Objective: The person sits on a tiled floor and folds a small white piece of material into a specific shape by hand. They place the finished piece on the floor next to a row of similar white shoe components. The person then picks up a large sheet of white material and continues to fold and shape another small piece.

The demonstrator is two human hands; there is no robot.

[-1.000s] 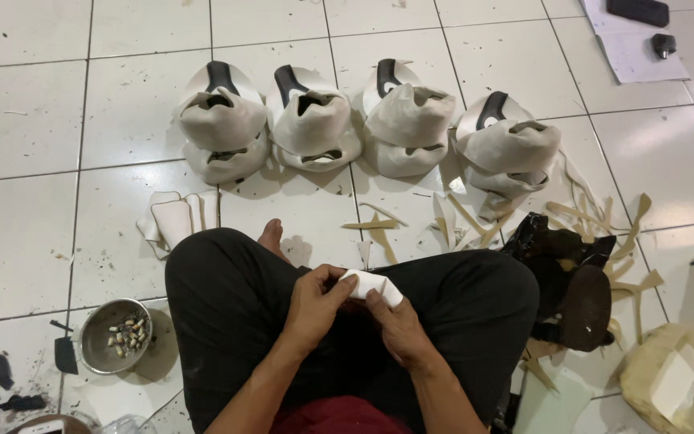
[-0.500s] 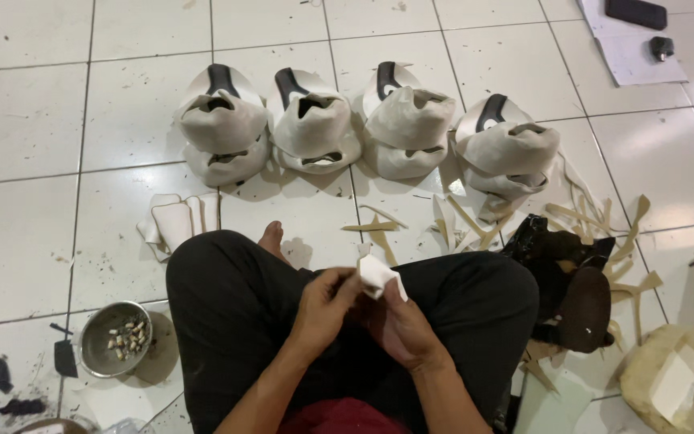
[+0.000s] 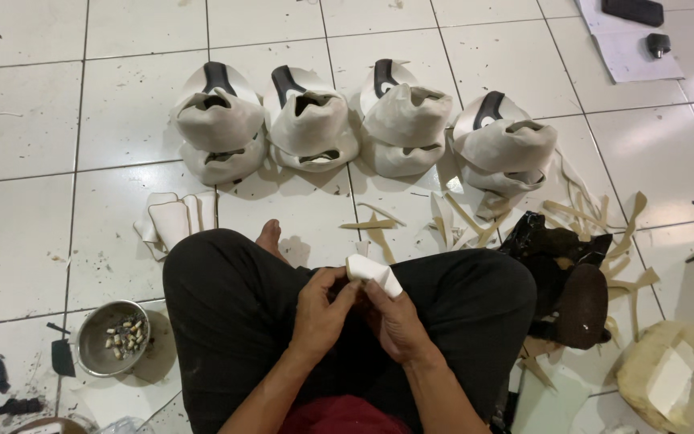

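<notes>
Fingertips of both hands pinch a small white piece [image 3: 373, 273] over the crossed legs [image 3: 347, 321]: left hand [image 3: 320, 309] curled at its 8 o'clock, right hand [image 3: 396, 320] beneath at 5 o'clock, forearms angled inward.

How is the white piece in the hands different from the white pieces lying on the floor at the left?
The white piece in the hands is single, while the floor pieces make a small overlapping stack. The left hand and right hand pinch the held piece above the lap; the stack lies flat and untouched on the tile. Both look like the same pale sheet material.
</notes>
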